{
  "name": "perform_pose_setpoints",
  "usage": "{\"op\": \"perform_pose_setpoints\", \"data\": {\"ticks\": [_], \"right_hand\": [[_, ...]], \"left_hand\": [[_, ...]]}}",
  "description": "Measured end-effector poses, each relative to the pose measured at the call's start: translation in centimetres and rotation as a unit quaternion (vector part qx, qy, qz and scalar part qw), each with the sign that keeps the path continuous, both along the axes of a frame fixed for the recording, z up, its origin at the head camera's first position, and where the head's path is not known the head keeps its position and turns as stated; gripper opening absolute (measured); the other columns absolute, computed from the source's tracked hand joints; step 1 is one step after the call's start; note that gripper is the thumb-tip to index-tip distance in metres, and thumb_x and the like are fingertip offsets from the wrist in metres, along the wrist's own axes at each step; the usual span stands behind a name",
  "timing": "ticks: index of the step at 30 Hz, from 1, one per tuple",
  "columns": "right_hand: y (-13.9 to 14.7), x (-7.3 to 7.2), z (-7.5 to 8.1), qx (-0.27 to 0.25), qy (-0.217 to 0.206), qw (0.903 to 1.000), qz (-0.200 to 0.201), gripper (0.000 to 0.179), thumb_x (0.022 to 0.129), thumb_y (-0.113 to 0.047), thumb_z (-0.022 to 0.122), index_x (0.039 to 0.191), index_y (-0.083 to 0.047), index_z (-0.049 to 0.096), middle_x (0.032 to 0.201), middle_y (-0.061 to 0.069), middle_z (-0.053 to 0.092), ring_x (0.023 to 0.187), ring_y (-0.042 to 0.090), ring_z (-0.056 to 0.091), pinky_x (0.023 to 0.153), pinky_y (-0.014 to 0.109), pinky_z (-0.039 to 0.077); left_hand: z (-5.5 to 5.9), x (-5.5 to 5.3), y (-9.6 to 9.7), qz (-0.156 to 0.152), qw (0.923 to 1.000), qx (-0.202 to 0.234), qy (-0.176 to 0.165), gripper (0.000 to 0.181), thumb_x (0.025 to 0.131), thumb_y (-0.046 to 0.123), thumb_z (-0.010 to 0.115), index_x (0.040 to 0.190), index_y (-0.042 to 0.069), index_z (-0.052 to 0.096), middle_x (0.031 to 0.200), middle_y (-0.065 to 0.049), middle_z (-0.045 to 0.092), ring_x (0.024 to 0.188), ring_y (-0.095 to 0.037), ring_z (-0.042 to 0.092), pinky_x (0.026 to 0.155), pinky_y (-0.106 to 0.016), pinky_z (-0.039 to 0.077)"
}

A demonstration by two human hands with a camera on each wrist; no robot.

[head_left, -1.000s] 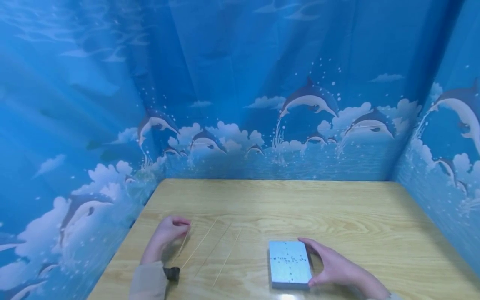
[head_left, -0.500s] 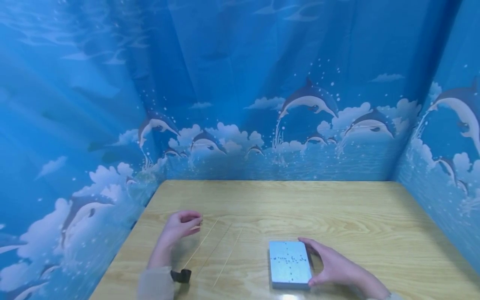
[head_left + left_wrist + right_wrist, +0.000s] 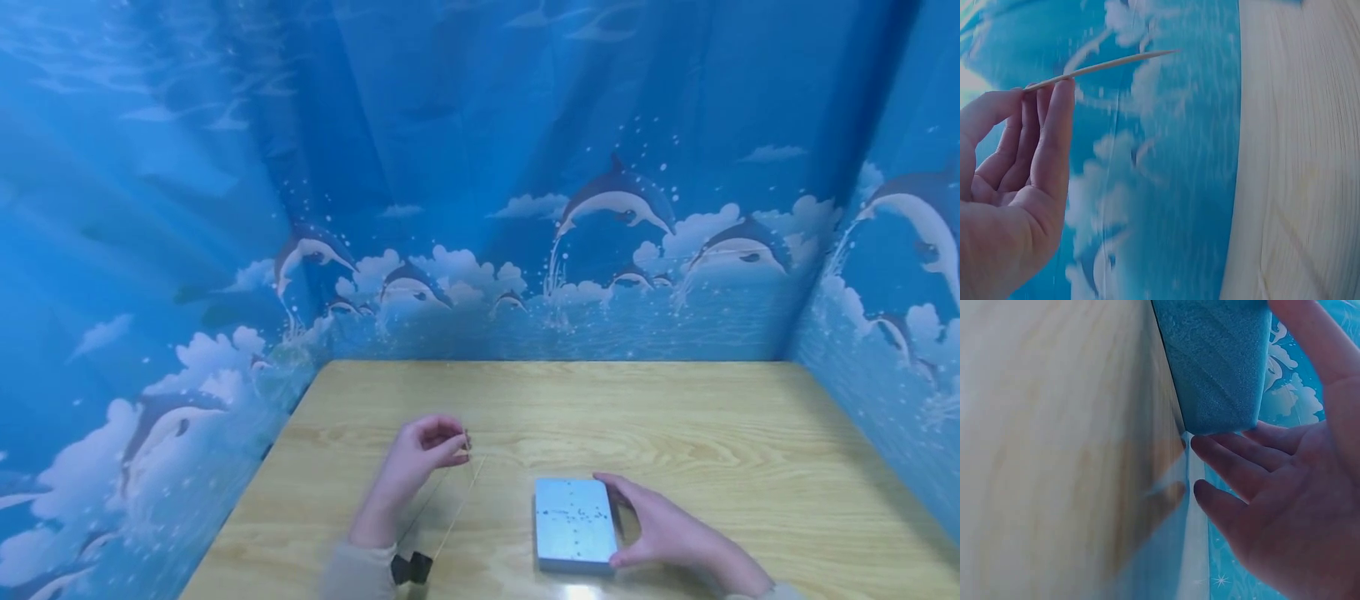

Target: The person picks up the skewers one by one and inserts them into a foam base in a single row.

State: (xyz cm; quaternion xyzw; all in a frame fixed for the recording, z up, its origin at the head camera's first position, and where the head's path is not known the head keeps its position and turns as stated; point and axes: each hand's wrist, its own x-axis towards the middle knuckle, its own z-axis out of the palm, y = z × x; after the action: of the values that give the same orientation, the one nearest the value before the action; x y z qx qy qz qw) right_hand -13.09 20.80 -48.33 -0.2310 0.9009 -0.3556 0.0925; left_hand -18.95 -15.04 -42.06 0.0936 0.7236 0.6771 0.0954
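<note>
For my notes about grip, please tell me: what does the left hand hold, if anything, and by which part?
The left hand pinches a thin wooden stick near one end, leaving its pointed tip free.

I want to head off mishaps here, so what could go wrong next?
The left hand pinches the stick only with its fingertips, so it might slip or swivel. Being pointed, it could prick the right hand at the block if brought across. A low sweep of the left hand might also nudge the other sticks on the table.
</note>
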Motion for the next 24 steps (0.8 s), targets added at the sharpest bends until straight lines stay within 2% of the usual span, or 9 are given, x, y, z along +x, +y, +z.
{"op": "perform_pose_setpoints", "data": {"ticks": [5,8,18,24], "right_hand": [[-0.2,-0.3,0.0,0.004,0.003,1.0000,-0.001,0.118,0.061,-0.056,0.085,0.148,0.005,0.034,0.146,0.023,0.049,0.131,0.040,0.051,0.109,0.062,0.038],[-0.3,-0.2,0.0,0.007,0.008,0.9999,-0.001,0.119,0.060,-0.059,0.084,0.148,0.004,0.035,0.147,0.022,0.048,0.132,0.040,0.050,0.109,0.062,0.038],[-0.5,-0.2,-0.2,-0.010,0.013,0.9999,0.003,0.116,0.060,-0.056,0.086,0.146,0.004,0.037,0.145,0.021,0.051,0.130,0.040,0.052,0.108,0.063,0.039],[-0.4,-0.3,-0.1,-0.010,0.007,0.9999,0.000,0.116,0.060,-0.057,0.085,0.147,0.003,0.037,0.146,0.019,0.051,0.131,0.038,0.052,0.109,0.061,0.039]], "left_hand": [[0.3,0.6,3.8,-0.048,0.9983,-0.015,0.031,0.022,0.092,0.008,0.068,0.108,-0.005,0.064,0.102,-0.014,0.068,0.090,-0.017,0.069,0.084,-0.033,0.063],[0.3,0.9,5.7,-0.066,0.9969,-0.016,0.040,0.019,0.091,0.008,0.068,0.106,-0.004,0.066,0.100,-0.014,0.069,0.089,-0.017,0.070,0.083,-0.031,0.063],[0.1,2.0,10.1,-0.072,0.9966,0.010,0.037,0.015,0.088,0.004,0.071,0.102,-0.001,0.069,0.098,-0.014,0.071,0.085,-0.019,0.071,0.078,-0.029,0.064],[-0.4,2.1,11.9,-0.091,0.9946,0.022,0.045,0.014,0.087,0.003,0.071,0.101,0.000,0.070,0.097,-0.013,0.071,0.085,-0.017,0.071,0.076,-0.029,0.064]]}}
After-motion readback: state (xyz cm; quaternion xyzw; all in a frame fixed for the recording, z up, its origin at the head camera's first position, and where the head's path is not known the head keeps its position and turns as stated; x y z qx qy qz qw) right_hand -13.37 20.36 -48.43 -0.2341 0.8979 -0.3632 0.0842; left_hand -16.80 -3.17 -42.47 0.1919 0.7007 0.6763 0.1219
